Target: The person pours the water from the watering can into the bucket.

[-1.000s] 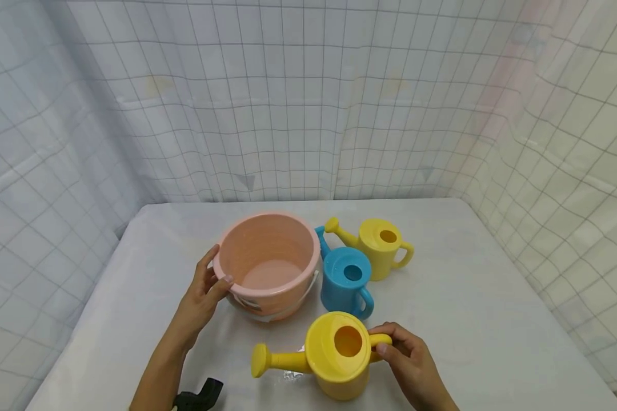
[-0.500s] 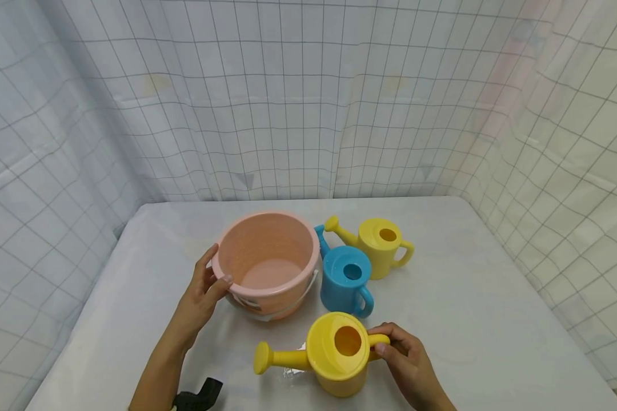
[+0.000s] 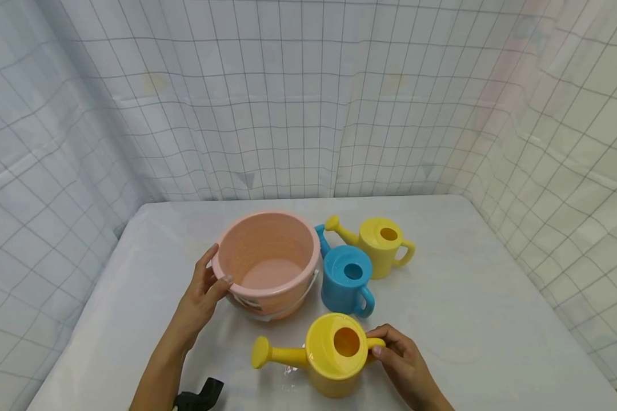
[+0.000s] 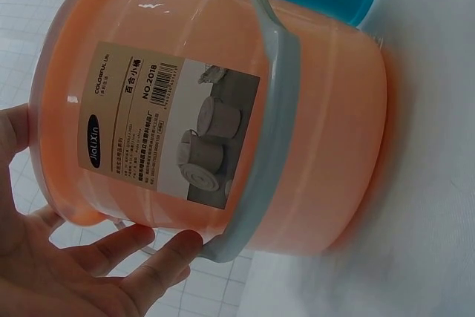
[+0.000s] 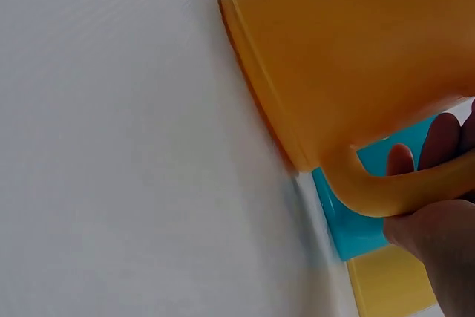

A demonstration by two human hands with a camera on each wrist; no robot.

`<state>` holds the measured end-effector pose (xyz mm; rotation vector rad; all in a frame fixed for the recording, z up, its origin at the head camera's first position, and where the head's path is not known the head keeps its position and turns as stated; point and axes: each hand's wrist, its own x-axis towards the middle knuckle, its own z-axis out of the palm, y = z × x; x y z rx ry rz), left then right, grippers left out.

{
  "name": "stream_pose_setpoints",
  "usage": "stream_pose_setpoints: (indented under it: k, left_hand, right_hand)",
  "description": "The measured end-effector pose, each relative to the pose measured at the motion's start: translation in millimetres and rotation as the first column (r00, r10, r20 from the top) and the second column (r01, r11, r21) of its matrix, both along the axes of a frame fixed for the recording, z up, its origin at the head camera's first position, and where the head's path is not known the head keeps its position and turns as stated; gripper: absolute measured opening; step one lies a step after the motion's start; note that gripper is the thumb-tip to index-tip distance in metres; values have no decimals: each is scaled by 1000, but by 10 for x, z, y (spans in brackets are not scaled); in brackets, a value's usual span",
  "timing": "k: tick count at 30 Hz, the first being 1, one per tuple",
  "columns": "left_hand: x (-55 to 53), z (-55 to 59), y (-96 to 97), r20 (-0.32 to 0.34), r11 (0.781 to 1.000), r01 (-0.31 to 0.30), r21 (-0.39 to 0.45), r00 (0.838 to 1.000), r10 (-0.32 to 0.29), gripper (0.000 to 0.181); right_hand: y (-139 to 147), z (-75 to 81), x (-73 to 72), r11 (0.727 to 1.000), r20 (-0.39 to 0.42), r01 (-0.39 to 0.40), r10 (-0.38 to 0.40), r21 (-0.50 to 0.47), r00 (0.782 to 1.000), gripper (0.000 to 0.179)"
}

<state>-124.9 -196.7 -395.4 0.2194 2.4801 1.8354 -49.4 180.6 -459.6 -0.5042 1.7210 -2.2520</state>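
My left hand (image 3: 200,299) grips the rim of a pink bucket (image 3: 275,306), thumb and fingers spread along its left edge. In the left wrist view, the bucket (image 4: 334,139) shows a printed label (image 4: 169,124) and a pale carrying handle (image 4: 278,109), with fingertips right at the handle. My right hand (image 3: 403,365) holds a yellow watering can (image 3: 334,354) by its loop handle, its spout pointing left. In the right wrist view, fingers and thumb close around the handle (image 5: 408,191), and the can's base sits low over the white tabletop.
A blue watering can (image 3: 341,285) stands right of the bucket, with a second, paler yellow can (image 3: 380,245) behind it. A shiny clear patch (image 3: 290,371) lies under the front can's spout. A black object (image 3: 199,397) shows by my left wrist. Gridded curtains (image 3: 288,114) surround the white table (image 3: 468,297).
The front yellow watering can has shifted slightly left and tilted a little, its spout end rising slightly, along with my right hand. My left hand and the bucket have stayed in place.
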Motion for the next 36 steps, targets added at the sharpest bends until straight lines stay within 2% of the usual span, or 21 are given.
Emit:
stream_pose_setpoints:
  k: [7,12,15,18,20,23,27,34,36]
  left_hand:
    - [10,7,3,-2,1000,-10,-2,1000,10,67]
    - [20,13,-8,-3,1000,-10,-5,1000,10,67]
    - [17,17,-6,-8,1000,-2,2,1000,2,67]
    - [10,21,3,-13,1000,3,4,1000,-3,67]
    - [4,17,10,-13,1000,4,7,1000,-4,67]
    - [-5,7,12,-9,1000,2,12,1000,-2,67]
    - [-10,-7,12,-3,1000,5,13,1000,-5,67]
    - [2,-1,9,-2,1000,4,7,1000,-4,67]
    - [7,4,5,-2,1000,3,5,1000,-3,67]
  right_hand:
    - [-2,10,6,999,27,13,-15,52,1000,25]
    - [0,55,-2,981,31,62,-69,185,997,25]
    - [7,120,-12,937,34,170,-189,305,981,29]
    - [24,206,-34,874,-3,302,-325,380,946,28]
    - [39,259,-55,841,-51,367,-379,397,924,25]
    - [47,308,-94,824,-98,408,-404,392,910,22]
    - [31,313,-149,813,-100,428,-425,394,900,25]
    - [-24,260,-261,721,-140,504,-503,475,853,30]
    - [-38,251,-286,707,-137,510,-515,490,846,30]
